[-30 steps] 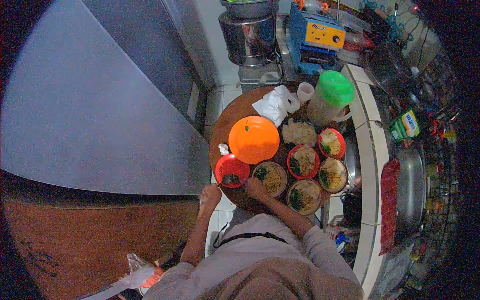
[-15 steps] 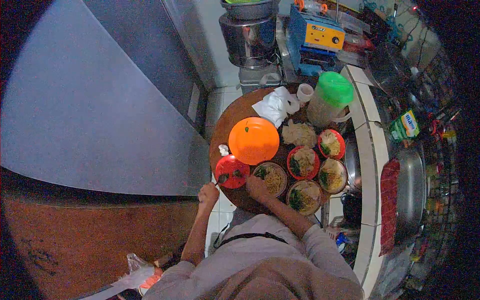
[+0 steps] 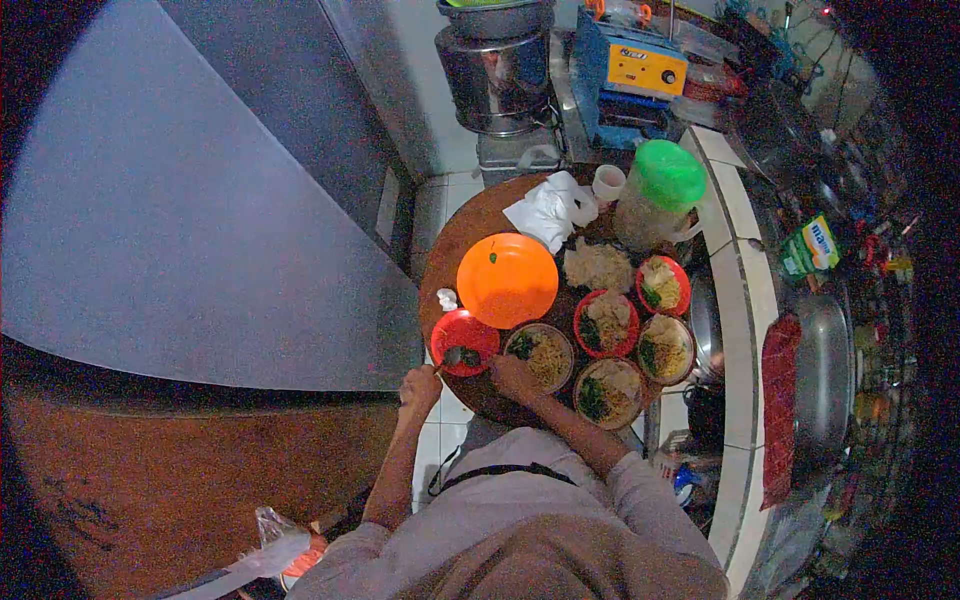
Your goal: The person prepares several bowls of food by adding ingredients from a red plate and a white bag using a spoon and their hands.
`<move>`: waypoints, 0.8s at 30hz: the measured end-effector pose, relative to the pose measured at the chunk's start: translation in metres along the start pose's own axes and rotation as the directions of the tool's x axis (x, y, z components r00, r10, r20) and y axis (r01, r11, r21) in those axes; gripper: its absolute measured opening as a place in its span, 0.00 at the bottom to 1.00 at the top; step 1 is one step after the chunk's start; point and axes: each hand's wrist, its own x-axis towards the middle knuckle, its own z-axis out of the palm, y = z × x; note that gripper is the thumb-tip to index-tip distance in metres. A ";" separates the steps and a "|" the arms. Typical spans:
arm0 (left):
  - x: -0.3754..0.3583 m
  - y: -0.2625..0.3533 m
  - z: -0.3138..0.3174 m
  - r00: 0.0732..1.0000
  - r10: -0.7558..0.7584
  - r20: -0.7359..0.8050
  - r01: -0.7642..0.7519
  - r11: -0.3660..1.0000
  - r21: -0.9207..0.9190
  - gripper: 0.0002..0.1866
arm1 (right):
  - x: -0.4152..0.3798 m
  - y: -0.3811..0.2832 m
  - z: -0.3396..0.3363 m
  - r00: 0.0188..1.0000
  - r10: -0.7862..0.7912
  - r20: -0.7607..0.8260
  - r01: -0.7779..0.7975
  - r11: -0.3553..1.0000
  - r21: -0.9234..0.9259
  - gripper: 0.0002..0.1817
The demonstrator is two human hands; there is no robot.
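Note:
My left hand is closed around the handle of a spoon, whose dark head dips into a red bowl. Some dark green leaves lie at the bottom of that bowl, beside the spoon's head. My right hand is curled between the red bowl and a bowl of noodles and greens; its fingertips are hidden, so I cannot make out what they grip. Just beyond the red bowl is an orange plate with one small green leaf on it.
Several filled bowls, including a red one, crowd the right of the round table. Behind them are a pale, crumpled heap, a white plastic bag, a white cup and a green-lidded pitcher. A tiled ledge borders the right side.
The spoon's head has shifted slightly to the right in the red bowl, and the leaves lie lower in it. My right hand has barely moved.

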 end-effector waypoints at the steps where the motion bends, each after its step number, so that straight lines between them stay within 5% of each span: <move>1: -0.007 0.010 -0.011 1.000 -0.029 0.003 0.029 0.999 -0.023 0.15 | 0.002 0.006 0.005 1.000 0.003 -0.002 -0.003 1.000 0.001 0.10; 4: -0.021 0.025 -0.030 0.999 0.030 -0.040 -0.032 0.998 -0.047 0.15 | -0.005 0.016 0.002 0.993 0.116 -0.035 -0.113 0.989 0.091 0.12; 6: -0.030 0.037 -0.041 0.989 0.122 -0.082 -0.126 0.991 -0.047 0.16 | -0.036 0.013 -0.033 0.957 0.066 -0.284 0.026 0.950 0.311 0.15; 9: -0.042 0.066 -0.048 0.973 0.209 -0.099 -0.214 0.976 -0.036 0.16 | -0.084 0.008 -0.078 0.936 0.248 -0.250 -0.227 0.968 0.111 0.18; 11: -0.038 0.078 -0.032 0.902 0.362 -0.237 -0.415 0.879 -0.237 0.16 | -0.125 0.016 -0.112 0.864 0.502 -0.040 -0.405 0.738 0.539 0.18; 13: -0.052 0.099 -0.030 0.891 0.423 -0.163 -0.450 0.869 -0.204 0.16 | -0.170 0.065 -0.087 0.867 0.369 -0.336 -0.290 0.921 0.261 0.18; 14: -0.058 0.112 -0.031 0.877 0.470 -0.104 -0.481 0.860 -0.170 0.16 | -0.202 0.079 -0.083 0.860 0.381 -0.340 -0.303 0.917 0.261 0.18; 16: -0.070 0.139 -0.030 0.834 0.551 0.037 -0.546 0.832 -0.096 0.16 | -0.257 0.080 -0.085 0.669 0.496 -0.554 -0.424 0.866 0.264 0.18; 17: -0.075 0.147 -0.027 0.791 0.590 0.162 -0.595 0.804 -0.022 0.16 | -0.268 0.070 -0.090 0.659 0.507 -0.555 -0.437 0.859 0.265 0.18; 19: -0.057 0.145 0.033 0.728 0.677 0.108 -0.674 0.736 -0.070 0.15 | -0.270 -0.006 -0.149 0.557 0.773 -0.303 -0.551 0.617 0.562 0.17; 20: -0.053 0.145 0.055 0.668 0.743 0.036 -0.737 0.668 -0.104 0.14 | -0.280 0.005 -0.131 0.550 0.779 -0.303 -0.557 0.612 0.562 0.17; 22: -0.070 0.164 0.034 0.670 0.741 0.031 -0.737 0.670 -0.086 0.13 | -0.295 0.041 -0.089 0.558 0.596 -0.578 -0.403 0.803 0.439 0.16; 23: -0.078 0.169 0.027 0.676 0.736 0.032 -0.733 0.677 -0.071 0.12 | -0.299 0.039 -0.090 0.555 0.597 -0.580 -0.403 0.802 0.440 0.16; 24: -0.080 0.169 0.032 0.673 0.739 0.029 -0.737 0.673 -0.068 0.12 | -0.305 0.035 -0.094 0.532 0.733 -0.423 -0.566 0.680 0.467 0.16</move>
